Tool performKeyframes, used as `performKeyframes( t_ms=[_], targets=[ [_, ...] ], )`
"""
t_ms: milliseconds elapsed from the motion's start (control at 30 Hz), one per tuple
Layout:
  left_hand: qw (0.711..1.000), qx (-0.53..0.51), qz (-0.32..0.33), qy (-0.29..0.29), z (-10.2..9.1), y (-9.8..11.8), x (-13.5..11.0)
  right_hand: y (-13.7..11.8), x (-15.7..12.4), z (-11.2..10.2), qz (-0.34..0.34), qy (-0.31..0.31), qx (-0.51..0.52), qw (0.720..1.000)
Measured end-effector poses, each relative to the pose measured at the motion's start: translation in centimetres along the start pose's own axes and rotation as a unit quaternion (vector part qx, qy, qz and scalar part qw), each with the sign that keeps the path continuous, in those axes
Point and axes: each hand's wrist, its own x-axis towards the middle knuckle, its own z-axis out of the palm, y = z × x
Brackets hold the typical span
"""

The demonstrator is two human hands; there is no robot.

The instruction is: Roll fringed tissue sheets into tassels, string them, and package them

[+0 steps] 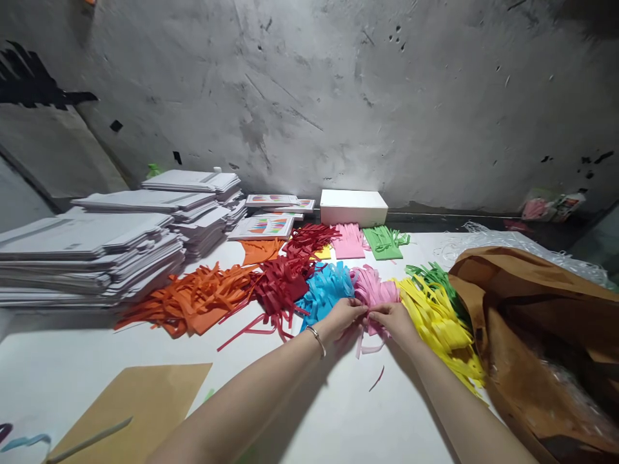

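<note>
My left hand (344,316), with a silver bangle at the wrist, pinches the near edge of a bundle of pink paper-like strips (373,285). Right beside it, my right hand (396,321) also has its fingertips closed on the pink strips. The two sets of fingertips almost meet, and what lies exactly between them is partly hidden. A few pink ends hang toward me below the hands. Blue strips (325,293) lie against the left of the pink bundle, and yellow strips (438,322) lie to its right.
Orange strips (193,299) and red strips (283,283) spread leftward. Flat pink (349,241) and green bundles (384,241) lie behind, before a white box (353,207). Stacked white cartons (87,238) stand left. A brown bag (532,335) bulges at right; a tan envelope (140,399) lies front left.
</note>
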Motion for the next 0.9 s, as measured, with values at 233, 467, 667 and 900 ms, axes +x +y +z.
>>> performKeyframes(
  t_ms=[233,467,667,900],
  targets=[
    [1.000,-0.014,0.003,-0.002,-0.2,-0.2,0.1,-0.1,-0.2,-0.1,-0.016,0.008,-0.015,1.000],
    [1.000,-0.029,0.004,-0.006,-0.4,-0.5,0.4,-0.2,-0.2,0.1,-0.014,0.054,-0.067,0.996],
    [0.999,-0.046,0.002,-0.013,-0.5,-0.9,0.7,-0.2,-0.8,0.2,-0.031,0.110,-0.083,0.990],
    [0.998,-0.064,0.001,-0.030,-0.9,-1.0,1.0,-0.7,-2.4,-0.3,-0.088,0.149,-0.097,0.980]
  ],
)
